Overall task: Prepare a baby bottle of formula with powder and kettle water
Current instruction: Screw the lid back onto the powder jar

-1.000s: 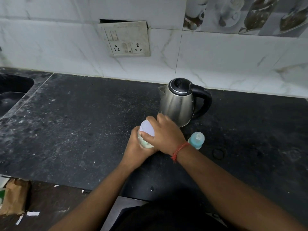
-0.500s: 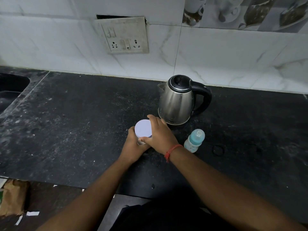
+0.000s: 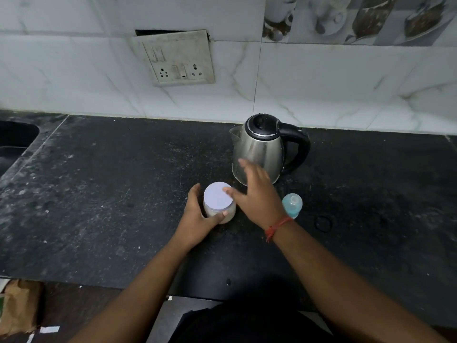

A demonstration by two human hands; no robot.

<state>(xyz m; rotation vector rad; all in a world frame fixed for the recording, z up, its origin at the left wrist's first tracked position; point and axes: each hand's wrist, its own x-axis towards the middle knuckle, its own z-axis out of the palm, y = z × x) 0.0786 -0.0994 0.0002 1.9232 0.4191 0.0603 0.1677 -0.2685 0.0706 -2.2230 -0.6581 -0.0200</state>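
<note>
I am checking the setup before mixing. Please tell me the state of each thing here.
Small white jar with pale round lid: upright, lid on, left hand grips it.
Right hand: open, above the jar.
Steel kettle with black handle: upright, lid closed.
Blue baby bottle: upright on the counter.

Formula jar (image 3: pixel 219 203): small, squat, clear walls w/ white powder inside, flat pale lilac lid on top. Upright on the counter (image 3: pixel 111 194), roughly mid-counter, nearer the front edge than the back. Kettle (image 3: pixel 259 149): stainless steel body, black lid and black loop handle (handle to the right, spout to the left), upright close to the back edge. Baby bottle (image 3: pixel 292 205): teal-blue top, upright, in front of the kettle, right of the jar; lower part hidden.
</note>
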